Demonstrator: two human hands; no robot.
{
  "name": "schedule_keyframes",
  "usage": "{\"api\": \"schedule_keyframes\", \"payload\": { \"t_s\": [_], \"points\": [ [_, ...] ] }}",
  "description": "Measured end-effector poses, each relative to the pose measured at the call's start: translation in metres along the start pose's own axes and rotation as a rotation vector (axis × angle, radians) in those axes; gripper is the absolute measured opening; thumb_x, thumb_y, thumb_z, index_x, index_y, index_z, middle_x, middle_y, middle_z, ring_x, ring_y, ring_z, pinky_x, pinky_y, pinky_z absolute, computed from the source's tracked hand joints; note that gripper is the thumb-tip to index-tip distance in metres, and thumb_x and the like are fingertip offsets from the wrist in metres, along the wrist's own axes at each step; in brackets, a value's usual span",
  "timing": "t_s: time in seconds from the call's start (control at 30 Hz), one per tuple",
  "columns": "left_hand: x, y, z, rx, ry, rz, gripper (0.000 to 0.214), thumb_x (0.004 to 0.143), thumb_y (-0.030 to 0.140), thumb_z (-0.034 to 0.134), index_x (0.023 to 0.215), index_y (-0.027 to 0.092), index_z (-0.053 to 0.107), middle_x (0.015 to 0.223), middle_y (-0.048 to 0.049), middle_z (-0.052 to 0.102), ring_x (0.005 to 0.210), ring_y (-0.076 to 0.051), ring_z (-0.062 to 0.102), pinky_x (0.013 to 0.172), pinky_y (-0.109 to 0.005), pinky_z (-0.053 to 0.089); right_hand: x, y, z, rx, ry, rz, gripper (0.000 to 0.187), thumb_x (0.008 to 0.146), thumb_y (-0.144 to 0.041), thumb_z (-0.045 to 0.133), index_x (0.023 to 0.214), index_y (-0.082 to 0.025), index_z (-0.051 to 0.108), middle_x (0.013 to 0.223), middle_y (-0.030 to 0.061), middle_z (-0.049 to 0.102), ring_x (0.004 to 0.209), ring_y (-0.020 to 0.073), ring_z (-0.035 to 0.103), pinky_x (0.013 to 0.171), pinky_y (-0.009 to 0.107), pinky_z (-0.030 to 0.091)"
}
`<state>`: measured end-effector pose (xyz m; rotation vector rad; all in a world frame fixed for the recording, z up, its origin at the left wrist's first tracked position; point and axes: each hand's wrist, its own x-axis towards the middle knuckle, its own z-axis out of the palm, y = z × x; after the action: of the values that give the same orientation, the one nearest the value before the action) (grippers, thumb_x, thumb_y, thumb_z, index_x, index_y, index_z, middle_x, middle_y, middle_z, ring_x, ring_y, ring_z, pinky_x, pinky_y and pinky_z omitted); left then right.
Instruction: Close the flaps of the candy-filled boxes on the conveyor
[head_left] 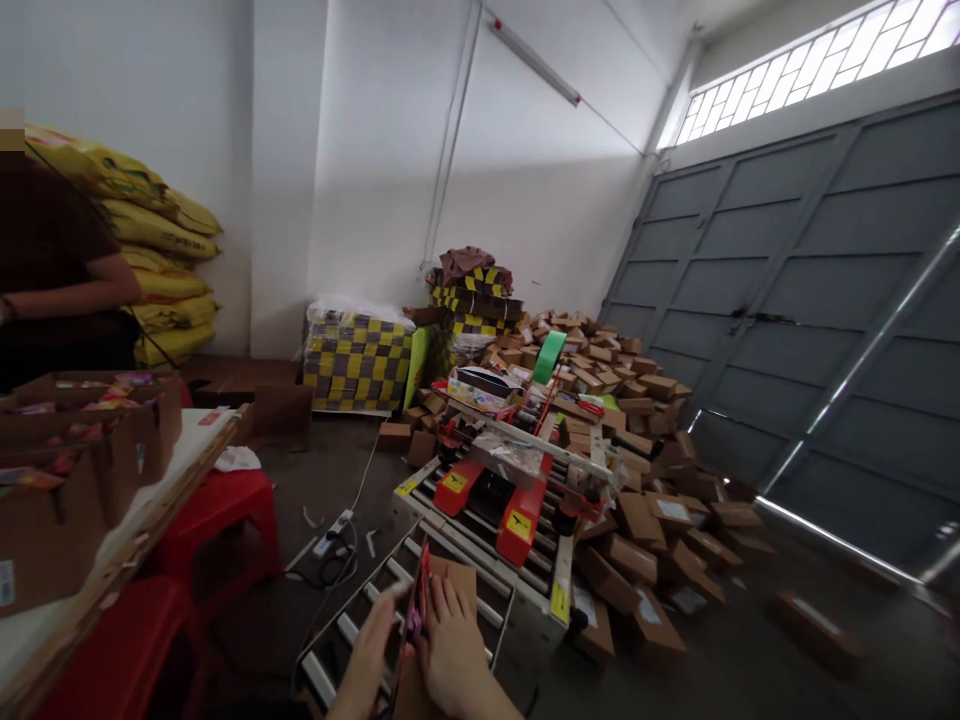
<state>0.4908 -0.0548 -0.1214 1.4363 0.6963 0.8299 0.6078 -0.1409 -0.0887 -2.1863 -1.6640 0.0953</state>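
Observation:
At the bottom of the head view both my hands work on a small brown cardboard box (459, 577) lying on a roller conveyor (352, 630). My left hand (371, 650) presses against the near side of a thin pink and dark packet (418, 605) standing upright at the box's edge. My right hand (454, 640) lies on the box with its fingers stretched flat beside that packet. Ahead on the conveyor stands a red and grey carton sealing machine (517, 470).
A large heap of small sealed cardboard boxes (645, 480) lies to the right of the machine. On the left a table (180, 470) carries open cartons of colourful packets (82, 440). Red plastic stools (217, 520) stand below it. Another person (52, 270) stands at far left.

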Motion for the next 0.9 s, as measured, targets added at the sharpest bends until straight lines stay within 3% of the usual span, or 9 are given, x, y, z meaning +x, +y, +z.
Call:
{"api": "schedule_keyframes", "payload": {
  "t_s": [0.07, 0.13, 0.27, 0.37, 0.47, 0.57, 0.7, 0.83, 0.9],
  "points": [
    [0.003, 0.016, 0.014, 0.007, -0.081, -0.070, 0.073, 0.078, 0.059, 0.038, 0.134, 0.012, 0.045, 0.140, -0.0132, 0.045, 0.132, -0.026, 0.039, 0.109, -0.040, 0.034, -0.002, 0.001, 0.001, 0.022, 0.024, 0.004, 0.059, 0.075, -0.018, 0.055, 0.134, -0.015, 0.048, 0.144, 0.0141, 0.035, 0.135, 0.0357, 0.028, 0.110, 0.055, 0.024],
    [0.003, 0.028, 0.029, 0.130, -0.211, -0.027, 0.072, 0.082, 0.054, 0.035, 0.138, 0.009, 0.039, 0.146, -0.0139, 0.036, 0.137, -0.024, 0.031, 0.113, -0.038, 0.026, -0.006, 0.008, 0.002, 0.102, 0.098, -0.020, 0.060, 0.071, -0.015, 0.055, 0.131, -0.016, 0.051, 0.142, 0.0149, 0.039, 0.134, 0.0349, 0.032, 0.109, 0.055, 0.027],
    [-0.009, 0.036, 0.045, 0.510, -0.320, 0.203, 0.055, 0.087, 0.037, 0.036, 0.138, 0.018, 0.041, 0.150, -0.0066, 0.030, 0.141, -0.023, 0.020, 0.116, -0.044, 0.019, -0.020, 0.022, -0.006, 0.404, 0.361, -0.045, 0.062, 0.068, -0.013, 0.051, 0.130, -0.017, 0.049, 0.132, 0.0142, 0.053, 0.124, 0.0266, 0.047, 0.103, 0.045, 0.040],
    [-0.016, 0.039, 0.045, 0.615, -0.320, 0.221, 0.051, 0.088, 0.032, 0.038, 0.137, 0.020, 0.043, 0.148, -0.0068, 0.034, 0.140, -0.025, 0.021, 0.114, -0.049, 0.021, -0.026, 0.021, -0.019, 0.480, 0.432, -0.055, 0.058, 0.069, -0.016, 0.050, 0.127, -0.017, 0.048, 0.121, 0.0124, 0.059, 0.115, 0.0232, 0.054, 0.098, 0.039, 0.045],
    [-0.018, 0.037, 0.041, 0.495, -0.276, 0.203, 0.051, 0.087, 0.033, 0.041, 0.135, 0.015, 0.044, 0.147, -0.0116, 0.035, 0.139, -0.024, 0.026, 0.115, -0.045, 0.021, -0.028, 0.016, -0.025, 0.452, 0.390, -0.061, 0.047, 0.074, -0.021, 0.047, 0.121, -0.016, 0.050, 0.116, 0.0135, 0.060, 0.109, 0.0243, 0.056, 0.094, 0.042, 0.046],
    [-0.018, 0.032, 0.040, 0.339, -0.229, 0.188, 0.053, 0.085, 0.036, 0.047, 0.134, 0.016, 0.044, 0.146, -0.0128, 0.037, 0.136, -0.023, 0.032, 0.114, -0.043, 0.022, -0.030, 0.012, -0.023, 0.454, 0.361, 0.045, 0.038, 0.080, -0.024, 0.043, 0.116, -0.016, 0.053, 0.109, 0.0130, 0.061, 0.105, 0.0253, 0.055, 0.092, 0.045, 0.044],
    [-0.018, 0.035, 0.041, 0.184, -0.218, 0.149, 0.070, 0.075, 0.040, 0.062, 0.137, 0.016, 0.039, 0.146, -0.0131, 0.037, 0.135, -0.026, 0.033, 0.114, -0.044, 0.023, -0.035, 0.009, -0.025, 0.447, 0.405, 0.190, 0.020, 0.086, -0.030, 0.043, 0.097, -0.019, 0.055, 0.092, 0.0079, 0.059, 0.089, 0.0224, 0.054, 0.082, 0.039, 0.045],
    [-0.018, 0.045, 0.041, -0.204, -0.209, 0.021, 0.068, 0.082, 0.040, 0.051, 0.142, 0.017, 0.028, 0.146, -0.0112, 0.037, 0.133, -0.024, 0.037, 0.111, -0.040, 0.031, -0.030, 0.006, -0.031, 0.446, 0.511, 0.284, 0.038, 0.082, -0.029, 0.050, 0.117, -0.016, 0.044, 0.104, 0.0106, 0.055, 0.094, 0.0225, 0.052, 0.083, 0.038, 0.044],
    [-0.019, 0.049, 0.041, -0.273, -0.207, -0.005, 0.069, 0.083, 0.039, 0.050, 0.143, 0.018, 0.024, 0.148, -0.0095, 0.035, 0.135, -0.023, 0.034, 0.112, -0.038, 0.031, -0.025, 0.003, -0.035, 0.355, 0.460, 0.279, 0.039, 0.081, -0.024, 0.050, 0.119, -0.015, 0.045, 0.100, 0.0099, 0.056, 0.093, 0.0237, 0.050, 0.082, 0.039, 0.043]
  ]
}}
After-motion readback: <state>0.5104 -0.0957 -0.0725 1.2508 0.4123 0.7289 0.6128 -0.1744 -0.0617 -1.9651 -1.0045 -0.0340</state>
